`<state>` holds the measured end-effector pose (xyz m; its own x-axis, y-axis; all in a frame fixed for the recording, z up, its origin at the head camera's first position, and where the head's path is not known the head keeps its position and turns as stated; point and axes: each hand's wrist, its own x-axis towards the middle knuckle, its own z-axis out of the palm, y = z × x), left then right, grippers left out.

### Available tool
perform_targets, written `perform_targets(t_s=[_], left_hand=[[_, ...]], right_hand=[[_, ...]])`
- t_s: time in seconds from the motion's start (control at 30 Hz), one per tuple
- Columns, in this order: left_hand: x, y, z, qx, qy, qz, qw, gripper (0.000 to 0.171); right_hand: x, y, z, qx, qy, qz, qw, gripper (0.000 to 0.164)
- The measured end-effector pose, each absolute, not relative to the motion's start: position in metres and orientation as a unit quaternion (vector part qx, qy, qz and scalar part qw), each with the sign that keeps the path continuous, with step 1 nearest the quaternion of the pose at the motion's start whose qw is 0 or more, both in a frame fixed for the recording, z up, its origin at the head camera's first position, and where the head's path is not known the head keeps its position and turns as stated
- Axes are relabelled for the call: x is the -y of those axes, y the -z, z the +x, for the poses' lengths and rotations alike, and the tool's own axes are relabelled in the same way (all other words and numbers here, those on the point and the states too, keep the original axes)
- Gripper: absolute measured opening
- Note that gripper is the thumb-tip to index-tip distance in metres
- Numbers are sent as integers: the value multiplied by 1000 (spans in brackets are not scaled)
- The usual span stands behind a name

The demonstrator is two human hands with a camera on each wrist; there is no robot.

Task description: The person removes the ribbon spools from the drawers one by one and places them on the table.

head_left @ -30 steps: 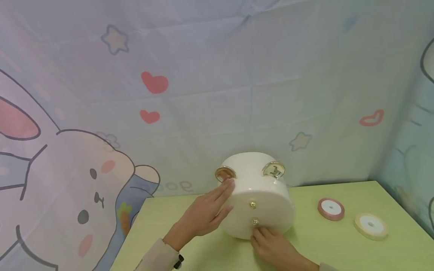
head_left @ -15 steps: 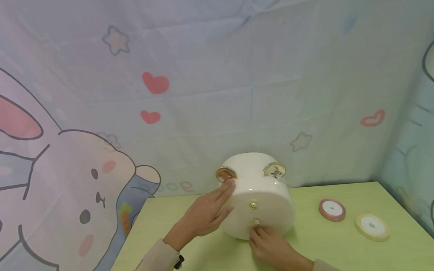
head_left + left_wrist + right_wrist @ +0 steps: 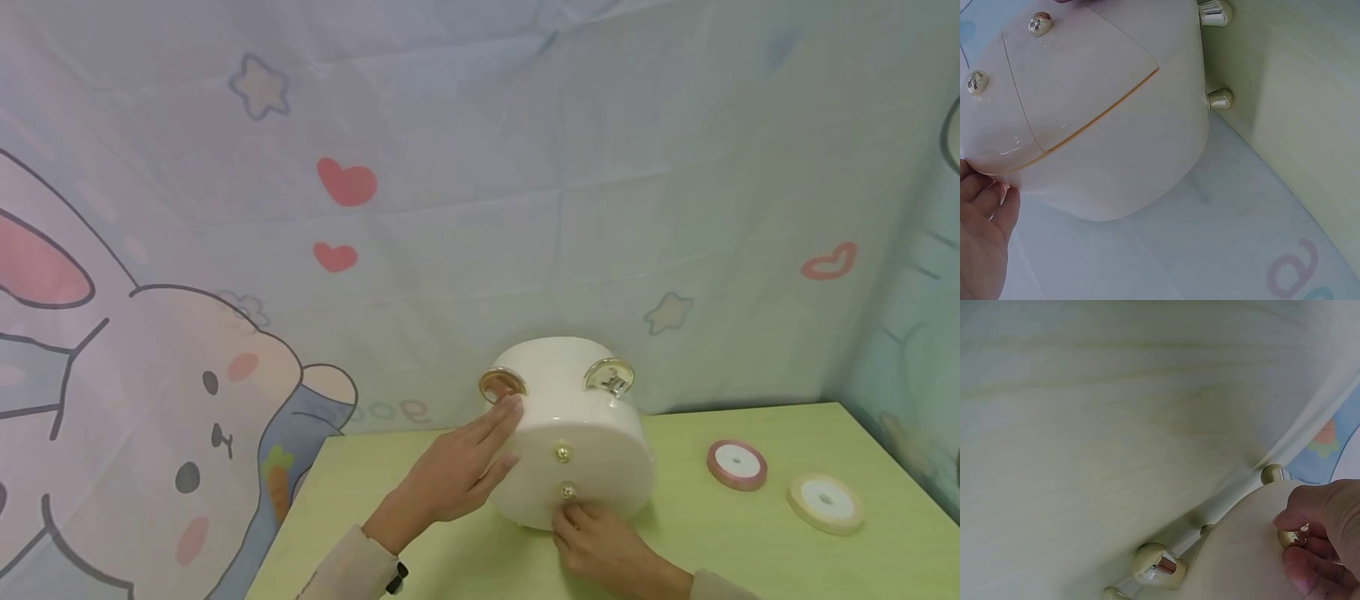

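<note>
A glossy white rounded box (image 3: 558,375) with two gold-rimmed ear-shaped pieces stands on the table. Thin seams and round gold knobs mark its front; two knobs (image 3: 562,452) show in the head view. My left hand (image 3: 453,475) rests on the box's upper left edge beside the left ear (image 3: 501,382), its fingers fairly straight. Low on the front, my right hand (image 3: 603,546) pinches another gold knob (image 3: 1291,539) between thumb and fingers, clearest in the right wrist view. Short gold feet (image 3: 1219,99) hold the box off the table.
On the right of the light green table (image 3: 675,450) lie a pink ribbon roll (image 3: 737,464) and a cream ribbon roll (image 3: 825,503). Close behind the box hangs a printed cloth backdrop (image 3: 465,250); another side of it borders the table at right.
Both hands keep their places on the box, with the right still pinching the low knob. The whole head view has shifted very slightly.
</note>
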<state>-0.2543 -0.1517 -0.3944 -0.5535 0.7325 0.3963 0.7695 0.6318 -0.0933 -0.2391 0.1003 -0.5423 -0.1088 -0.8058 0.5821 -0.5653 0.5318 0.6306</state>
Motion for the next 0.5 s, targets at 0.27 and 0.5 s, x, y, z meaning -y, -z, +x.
perform_targets(t_s=[0.27, 0.5], left_hand=[[152, 395, -255, 882, 46, -424, 200, 60], [152, 395, -255, 882, 46, -425, 198, 59]], right_hand=[[-99, 545, -241, 727, 125, 471, 485, 61], [-99, 546, -243, 720, 127, 474, 490, 61]])
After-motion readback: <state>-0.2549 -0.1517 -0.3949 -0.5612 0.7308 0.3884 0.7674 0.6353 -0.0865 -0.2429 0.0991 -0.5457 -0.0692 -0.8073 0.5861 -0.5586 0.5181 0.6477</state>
